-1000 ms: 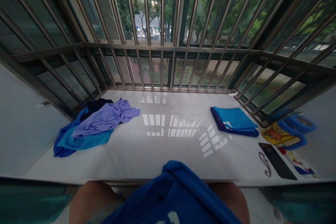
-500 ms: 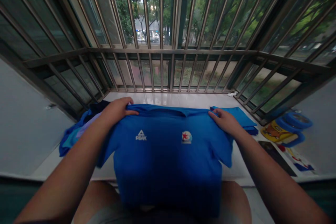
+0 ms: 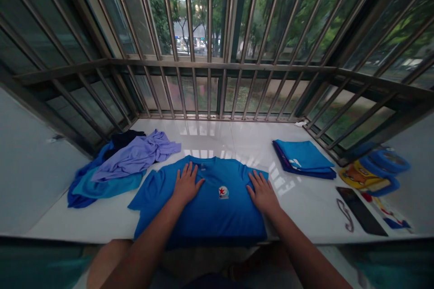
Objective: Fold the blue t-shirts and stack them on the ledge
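Note:
A blue T-shirt (image 3: 217, 212) lies spread on the white sill (image 3: 217, 137), its collar toward the window and its lower part at the front edge. My left hand (image 3: 186, 184) rests flat on its chest, left of the collar, fingers spread and covering the brand print. On the shirt's right shoulder side lies my right hand (image 3: 262, 192), also flat with fingers apart. A round badge with a red star shows between the two hands. Neither hand grips the cloth.
At the left is a loose heap of clothes with a lilac garment (image 3: 139, 156) on top. Folded blue clothes (image 3: 301, 156) lie at the right. Beyond them are a yellow and blue mug-shaped container (image 3: 369, 171), a black phone-like slab (image 3: 361, 212) and a chain (image 3: 345, 214). Metal bars (image 3: 220, 67) close the back.
The T-shirt, held up by its shoulders before, now lies on the sill. Both hands have let go of it, moved down and inward, and lie flat on it.

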### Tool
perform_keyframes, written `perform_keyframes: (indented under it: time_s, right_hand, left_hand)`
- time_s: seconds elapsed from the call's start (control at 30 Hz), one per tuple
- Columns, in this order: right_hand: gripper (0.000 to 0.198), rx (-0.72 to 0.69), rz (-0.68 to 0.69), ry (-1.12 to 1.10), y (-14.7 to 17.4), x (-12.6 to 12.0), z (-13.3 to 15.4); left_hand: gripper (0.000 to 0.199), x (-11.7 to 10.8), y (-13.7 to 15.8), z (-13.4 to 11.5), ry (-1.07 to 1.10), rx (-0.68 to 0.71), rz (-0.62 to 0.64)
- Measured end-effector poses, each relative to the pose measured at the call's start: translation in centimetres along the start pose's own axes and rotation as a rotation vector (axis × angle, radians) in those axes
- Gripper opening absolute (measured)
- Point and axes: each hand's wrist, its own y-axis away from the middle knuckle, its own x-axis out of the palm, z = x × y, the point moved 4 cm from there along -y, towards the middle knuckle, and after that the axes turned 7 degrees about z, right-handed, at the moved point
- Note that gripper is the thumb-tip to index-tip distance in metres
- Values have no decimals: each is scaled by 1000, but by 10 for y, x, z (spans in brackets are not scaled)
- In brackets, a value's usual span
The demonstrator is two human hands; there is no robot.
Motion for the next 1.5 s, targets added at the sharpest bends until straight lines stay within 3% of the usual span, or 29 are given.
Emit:
perform_keyframes:
  time_s: [0.2, 0.37, 0.47, 0.57, 0.67, 0.73, 0.83, 0.9, 0.97, 1.03, 1.1, 1.17, 1.23, 1.33, 1.4, 1.5]
  right_hand:
    - [66, 136, 61, 115, 6, -7, -65]
    - [70, 221, 118, 171, 1, -21, -109]
    - [72, 250, 141, 183, 1, -24, -128]
    - [70, 279, 80, 215, 4, -26, -132]
    - [64, 218, -165, 237, 11, -30, -101]
    - [60, 68, -286, 180, 19, -28, -56]
    - [56, -243, -255, -6, 35, -16, 35]
    - [60, -425, -163, -165, 48, -8, 94]
    - [59, -493, -63, -383, 58, -6, 139]
    - [54, -442, 37, -645, 61, -6, 166]
    - [56, -298, 168, -905, 57, -4, 177]
    - [57, -115, 322, -1147, 51, 2, 179]
    - [58, 47, 448, -1365, 44, 9, 177]
    - [56, 171, 521, -1498, 37, 16, 171]
    - [49, 191, 525, -1415, 32, 19, 168]
    - [39, 196, 507, -1271, 21, 23, 169]
  left_hand:
    - [88, 18, 0, -47, 82, 24, 3]
    - [81, 8, -13, -86, 189, 30, 7]
    - [63, -12, -4, -64, 216, -29, -62]
    - [61, -30, 30, -3, 147, -248, -202]
    - [68, -31, 71, 65, 86, -540, -139]
    - [56, -29, 86, 92, 86, -559, -61]
    - [33, -30, 88, 103, 137, -446, -21]
    - [34, -35, 83, 99, 160, -449, -25]
    - [42, -42, 81, 87, 190, -506, -56]
    - [43, -48, 85, 65, 288, -466, -126]
    - [47, -50, 95, 33, 434, -226, -174]
    - [64, -46, 112, 4, 539, 85, -147]
    - [76, -36, 132, -9, 584, 224, -109]
    - [78, -15, 153, 6, 565, 138, -146]
    - [75, -1, 159, 22, 512, 54, -149]
    - [66, 16, 158, 39, 459, -5, -50]
